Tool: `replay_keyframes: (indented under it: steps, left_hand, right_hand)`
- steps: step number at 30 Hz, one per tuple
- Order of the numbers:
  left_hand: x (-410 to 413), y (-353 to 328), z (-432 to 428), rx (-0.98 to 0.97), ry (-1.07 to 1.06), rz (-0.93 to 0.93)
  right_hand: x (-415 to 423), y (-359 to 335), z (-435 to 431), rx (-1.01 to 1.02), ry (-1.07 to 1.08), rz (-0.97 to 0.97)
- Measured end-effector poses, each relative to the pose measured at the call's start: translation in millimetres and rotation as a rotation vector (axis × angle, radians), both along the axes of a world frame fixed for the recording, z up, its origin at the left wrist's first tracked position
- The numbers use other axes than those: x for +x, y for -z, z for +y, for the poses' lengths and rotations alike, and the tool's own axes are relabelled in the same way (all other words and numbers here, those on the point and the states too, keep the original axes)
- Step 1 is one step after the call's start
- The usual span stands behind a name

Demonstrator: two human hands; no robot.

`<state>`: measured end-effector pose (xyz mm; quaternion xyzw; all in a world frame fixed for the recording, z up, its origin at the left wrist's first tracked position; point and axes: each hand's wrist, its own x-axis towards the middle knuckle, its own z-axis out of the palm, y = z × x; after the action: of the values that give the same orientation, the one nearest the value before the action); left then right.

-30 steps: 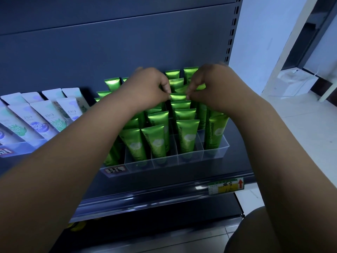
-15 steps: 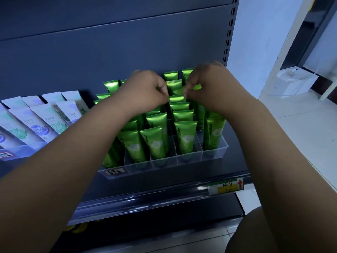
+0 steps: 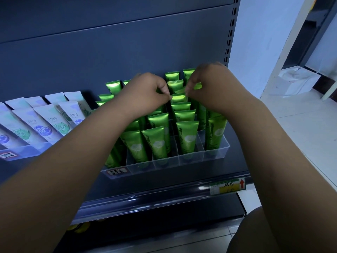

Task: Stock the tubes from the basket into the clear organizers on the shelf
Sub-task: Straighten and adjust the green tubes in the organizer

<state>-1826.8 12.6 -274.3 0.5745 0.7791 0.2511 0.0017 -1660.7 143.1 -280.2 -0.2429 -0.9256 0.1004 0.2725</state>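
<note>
Head view, looking down along both forearms. Left hand (image 3: pixel 145 95) and right hand (image 3: pixel 213 88) meet over the middle rows of the clear organizer (image 3: pixel 182 160), which sits toward the right end of the shelf (image 3: pixel 164 183), set back from its front edge. Both hands are curled tight, knuckles up. Left fingertips pinch the left corner of the flat crimped top of one green tube (image 3: pixel 179 98); right fingertips pinch its right corner. That tube stands upright, cap end down, in a lane of the organizer a few rows behind the front. How deep it sits cannot be told, since other tubes hide its lower part. Around it, green tubes (image 3: pixel 186 137) fill the divided lanes front to back, all standing with crimps up, the front ones showing a pale round mark and lettering down the side. A small label (image 3: pixel 116 172) is stuck at the organizer's front left corner. Toward the left end of the shelf, white tubes (image 3: pixel 42 123) lean in their own holder. A yellow-and-green price tag (image 3: pixel 227 186) with a red arrow sits on the shelf's front edge near the right corner. Pale tiled floor (image 3: pixel 300 139) shows past the right end.
</note>
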Motion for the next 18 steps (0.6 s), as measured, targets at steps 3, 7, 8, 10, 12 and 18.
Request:
replay_keyframes:
  steps: [3,7,8,10,12,18]
  left_hand:
    - [-2.1,0.9,-0.4,-0.001,0.01,0.039]
    - [-2.6,-1.6,-2.5,0.017,0.025,0.058]
    - [-2.9,-1.4,-2.5,0.018,0.026,0.062]
    - [-4.6,-0.9,-2.0,0.021,0.028,0.065]
    - [-5.7,-3.0,-2.2,0.032,0.022,0.002]
    - [-6.4,-8.2,-0.4,-0.014,0.038,0.005]
  right_hand:
    - [0.5,0.0,-1.0,-0.017,-0.005,0.001]
    - [0.8,-1.4,0.0,-0.021,-0.005,0.0]
    - [1.1,-1.8,-0.1,-0.022,-0.006,0.005]
    - [1.7,-2.3,0.5,-0.032,-0.012,0.022]
    - [3.0,-5.0,1.1,-0.049,-0.021,0.039]
    - [5.1,-20.2,7.8,-0.046,-0.022,-0.008]
